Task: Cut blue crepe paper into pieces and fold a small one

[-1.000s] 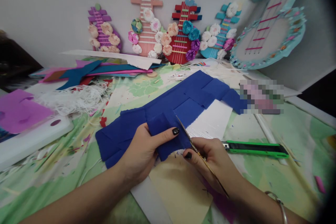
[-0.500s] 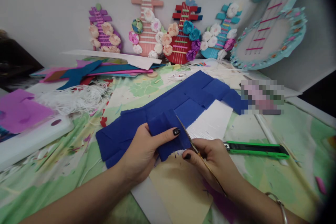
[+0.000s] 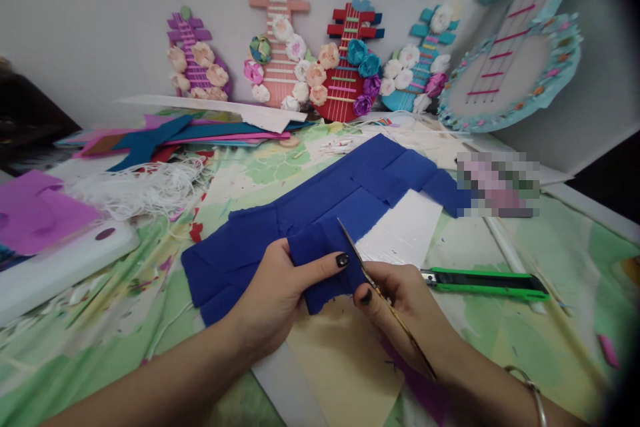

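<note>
My left hand pinches a folded piece of blue crepe paper, thumb on top and fingers hidden beneath. In my right hand are slim scissors, seen nearly edge-on, with silver blades and gold-coloured handles. The blades lie along the right edge of the held paper. Whether they are apart there, I cannot tell. Behind my hands rests a large guitar-like shape covered in blue crepe paper, with a white panel bare at its front. Below my hands are a cream sheet and some purple paper.
A green box cutter lies to the right of my right hand. At left are white string, purple paper and a long white tool. Flower-decorated toy guitars lean on the wall, behind the patterned tablecloth.
Both hands have shifted slightly to the right with the blue crepe paper and the scissors. My right thumb has moved a little along the scissors. The large blue shape has stayed put.
</note>
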